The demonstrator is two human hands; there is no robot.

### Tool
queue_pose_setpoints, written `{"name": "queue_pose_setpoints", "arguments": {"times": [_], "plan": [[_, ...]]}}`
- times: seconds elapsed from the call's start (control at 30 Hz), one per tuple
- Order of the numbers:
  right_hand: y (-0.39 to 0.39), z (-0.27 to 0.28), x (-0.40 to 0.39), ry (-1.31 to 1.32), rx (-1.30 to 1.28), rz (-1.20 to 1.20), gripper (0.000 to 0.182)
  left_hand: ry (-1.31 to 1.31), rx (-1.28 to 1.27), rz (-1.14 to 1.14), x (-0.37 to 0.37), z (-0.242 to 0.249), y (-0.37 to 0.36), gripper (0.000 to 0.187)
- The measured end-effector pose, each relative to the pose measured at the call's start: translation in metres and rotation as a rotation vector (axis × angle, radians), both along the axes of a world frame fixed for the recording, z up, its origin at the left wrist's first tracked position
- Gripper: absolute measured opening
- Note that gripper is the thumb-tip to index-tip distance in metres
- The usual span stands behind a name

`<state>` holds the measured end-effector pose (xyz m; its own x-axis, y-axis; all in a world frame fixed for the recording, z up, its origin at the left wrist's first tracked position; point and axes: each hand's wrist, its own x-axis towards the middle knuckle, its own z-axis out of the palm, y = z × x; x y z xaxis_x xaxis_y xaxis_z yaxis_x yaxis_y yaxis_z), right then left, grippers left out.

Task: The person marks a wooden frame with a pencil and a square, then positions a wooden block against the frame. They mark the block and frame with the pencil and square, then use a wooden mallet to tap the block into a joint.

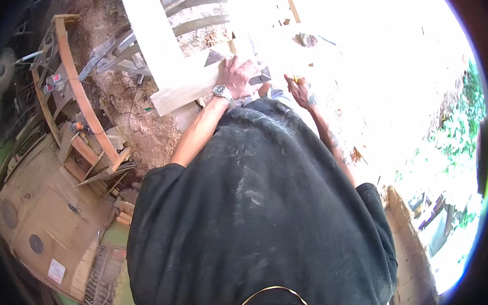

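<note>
My left hand (pixel 240 78), with a wristwatch (pixel 220 91) on its wrist, lies with fingers spread on a pale wooden board (pixel 184 80). Dark, angular pieces (pixel 265 74) show on both sides of this hand, partly hidden under it. To the right, my right hand (pixel 299 92) is closed around a thin yellow pencil (pixel 295 78), apart from the board. A second long, pale board (pixel 151 25) runs up and away from the first one.
Curved wooden pieces (pixel 200 24) lie beyond the boards. At left stands a curved wooden frame (pixel 79 93) above a shaving-covered floor (pixel 140 124). A brown sheet with round discs (pixel 36 244) is at lower left. Strong glare washes out the right side, near green foliage (pixel 462 130).
</note>
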<state>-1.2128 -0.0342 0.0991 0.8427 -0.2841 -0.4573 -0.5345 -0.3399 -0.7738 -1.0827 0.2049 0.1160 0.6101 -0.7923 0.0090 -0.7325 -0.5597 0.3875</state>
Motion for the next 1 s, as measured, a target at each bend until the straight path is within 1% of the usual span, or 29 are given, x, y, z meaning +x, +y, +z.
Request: {"name": "queue_pose_setpoints", "arguments": {"times": [0.03,0.1,0.13,0.17,0.2,0.23,0.27,0.33,0.43,0.47,0.53,0.57,0.67,0.7,0.77,0.8,0.87,0.9,0.93,1.0], "plan": [[0.000,-0.018,-0.004,0.010,0.058,-0.046,0.036,-0.037,-0.010,-0.016,-0.001,-0.001,0.000,0.074],[0.002,-0.048,-0.008,0.026,0.208,-0.140,0.036,-0.003,-0.018,-0.010,0.001,-0.001,0.002,0.071],[0.007,-0.050,-0.008,0.025,0.278,-0.182,0.036,0.016,-0.024,-0.010,0.000,-0.004,0.003,0.070],[0.010,-0.051,-0.005,0.004,0.270,-0.178,0.036,0.019,-0.077,-0.010,0.001,-0.011,0.002,0.070],[0.017,-0.031,0.004,0.031,0.051,-0.080,0.038,0.032,-0.080,-0.007,0.001,-0.010,0.001,0.070],[0.023,-0.042,0.006,-0.152,-0.058,-0.026,0.040,0.044,-0.082,-0.004,0.001,-0.008,0.001,0.070],[0.028,-0.052,0.005,-0.251,0.062,-0.099,0.041,0.057,-0.085,-0.003,0.002,-0.006,0.002,0.069],[0.030,-0.054,0.014,-0.098,0.153,-0.053,0.048,0.054,-0.114,-0.011,0.003,-0.008,0.003,0.069],[0.030,-0.054,0.030,0.140,0.091,0.129,0.054,0.044,-0.145,0.013,0.000,-0.010,0.002,0.068],[0.034,-0.052,0.031,0.102,0.120,0.093,0.056,0.048,-0.135,0.009,0.001,-0.008,0.002,0.068],[0.044,-0.028,0.037,0.028,0.174,0.016,0.060,0.056,-0.121,-0.004,0.003,-0.007,0.003,0.067],[0.041,-0.026,0.038,0.108,0.200,0.041,0.058,0.047,-0.126,-0.008,0.003,-0.007,0.003,0.068],[0.045,-0.015,0.038,0.170,0.325,-0.031,0.055,0.069,-0.099,0.006,0.003,-0.007,0.003,0.074],[0.041,-0.016,0.038,0.204,0.319,0.011,0.052,0.057,-0.112,0.011,0.002,-0.005,0.002,0.079],[0.037,-0.018,0.035,0.261,0.392,-0.028,0.050,0.035,-0.136,0.021,0.003,-0.001,0.002,0.088],[0.037,-0.017,0.033,0.289,0.429,-0.049,0.049,0.092,-0.161,0.033,0.006,0.004,0.005,0.092],[0.035,-0.012,0.027,0.242,0.487,-0.132,0.041,0.207,-0.211,0.056,0.015,0.014,0.013,0.101],[0.034,-0.003,0.026,0.227,0.507,-0.177,0.039,0.106,-0.051,0.111,0.018,0.015,0.020,0.104],[0.032,0.001,0.024,0.211,0.529,-0.222,0.036,0.204,0.053,0.181,0.024,0.019,0.032,0.102],[0.016,0.012,0.015,0.196,0.545,-0.231,0.034,0.395,0.265,0.316,0.041,0.029,0.060,0.099]]}}
